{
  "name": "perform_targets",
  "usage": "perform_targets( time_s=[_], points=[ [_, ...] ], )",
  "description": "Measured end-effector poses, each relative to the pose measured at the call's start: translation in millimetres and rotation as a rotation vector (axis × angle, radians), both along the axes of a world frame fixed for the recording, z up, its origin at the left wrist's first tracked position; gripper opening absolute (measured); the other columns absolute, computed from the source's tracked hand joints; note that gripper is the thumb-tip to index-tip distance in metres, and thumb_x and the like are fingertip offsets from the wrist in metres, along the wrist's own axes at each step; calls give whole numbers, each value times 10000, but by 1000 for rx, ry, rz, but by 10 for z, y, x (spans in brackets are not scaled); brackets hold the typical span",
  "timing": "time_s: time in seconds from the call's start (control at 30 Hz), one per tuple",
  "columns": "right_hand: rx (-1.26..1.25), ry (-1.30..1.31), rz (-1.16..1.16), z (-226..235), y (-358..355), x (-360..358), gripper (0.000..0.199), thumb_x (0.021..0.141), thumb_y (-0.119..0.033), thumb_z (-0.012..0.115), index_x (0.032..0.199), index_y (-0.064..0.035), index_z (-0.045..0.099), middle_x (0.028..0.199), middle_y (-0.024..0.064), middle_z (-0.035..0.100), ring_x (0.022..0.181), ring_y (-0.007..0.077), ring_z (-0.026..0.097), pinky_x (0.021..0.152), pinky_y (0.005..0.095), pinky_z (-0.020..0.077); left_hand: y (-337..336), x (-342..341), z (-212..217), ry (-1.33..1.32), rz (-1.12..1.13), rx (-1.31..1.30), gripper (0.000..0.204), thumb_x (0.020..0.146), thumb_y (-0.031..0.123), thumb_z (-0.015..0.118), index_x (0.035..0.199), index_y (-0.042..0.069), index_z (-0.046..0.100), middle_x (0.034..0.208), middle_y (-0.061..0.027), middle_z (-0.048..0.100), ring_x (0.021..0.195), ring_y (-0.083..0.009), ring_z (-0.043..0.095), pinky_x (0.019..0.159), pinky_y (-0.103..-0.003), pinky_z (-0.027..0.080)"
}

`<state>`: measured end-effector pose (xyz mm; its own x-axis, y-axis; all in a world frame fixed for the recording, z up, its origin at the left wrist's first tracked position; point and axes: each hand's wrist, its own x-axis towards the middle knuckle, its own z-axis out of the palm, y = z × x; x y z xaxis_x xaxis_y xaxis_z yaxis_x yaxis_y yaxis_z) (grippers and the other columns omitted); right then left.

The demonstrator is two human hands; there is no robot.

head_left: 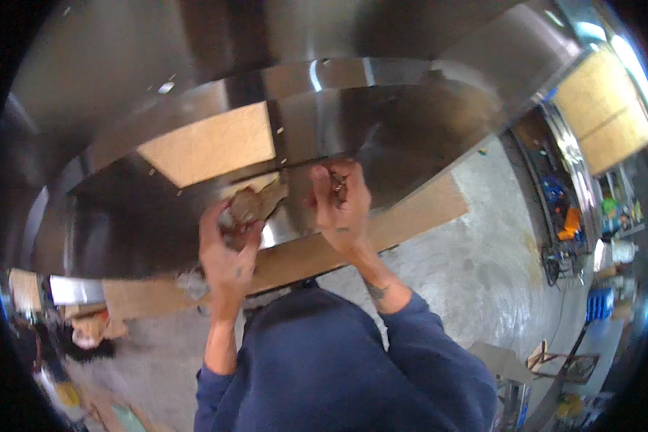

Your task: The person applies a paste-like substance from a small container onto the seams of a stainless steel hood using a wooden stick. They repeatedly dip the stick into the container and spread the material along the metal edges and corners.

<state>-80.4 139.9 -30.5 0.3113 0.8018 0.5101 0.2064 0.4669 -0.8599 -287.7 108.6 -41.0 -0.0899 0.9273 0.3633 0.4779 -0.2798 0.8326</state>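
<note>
Left hand (pixel 227 252) fingers pinch a brown paper scrap (pixel 255 203) against the curved stainless-steel panel (pixel 381 122); right hand (pixel 342 205) curls shut on another bit — paper may tear short, or knuckles scrape the panel's edge.

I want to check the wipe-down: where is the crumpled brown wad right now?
In the head view the crumpled brown wad sits just left of centre, pressed by the left hand against the shiny metal panel, beside the right hand.
</note>
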Motion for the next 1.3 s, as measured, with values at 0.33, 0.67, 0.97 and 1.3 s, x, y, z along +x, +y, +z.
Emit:
perform_targets(
  time_s=[0.33,0.67,0.97,1.3],
  points=[
    [23,-409,44,197,-206,-153,127,976,-42,832,1085,-79,778,1009,89,647,739,169,624,648,314,520,35,126,237,41,-73,155,637,889,-35,850,1460,68,587,1430,-169,627,881,-211,748,700,-327,642],
    [81,-549,61,144,-106,-233,208,970,-122,826,1153,-120,728,1055,123,664,788,309,737,635,423,599,31,109,245,23,-55,162,611,897,-44,842,1445,68,597,1417,-165,636,893,-202,747,701,-319,644],
    [337,-262,-340,42,393,283,187,1037,-19,759,1140,-8,604,1006,113,694,734,147,659,651,295,538,28,156,180,-61,35,3,580,914,61,889,1430,56,626,1243,-102,678,873,-159,679,739,-304,576],
    [391,259,-771,315,1848,1555,301,1190,-267,573,1168,25,506,1071,175,729,820,214,775,726,339,642,-14,125,63,-21,-13,-68,591,914,86,901,1428,27,615,1356,-126,660,868,-173,676,725,-320,562]
  ],
)
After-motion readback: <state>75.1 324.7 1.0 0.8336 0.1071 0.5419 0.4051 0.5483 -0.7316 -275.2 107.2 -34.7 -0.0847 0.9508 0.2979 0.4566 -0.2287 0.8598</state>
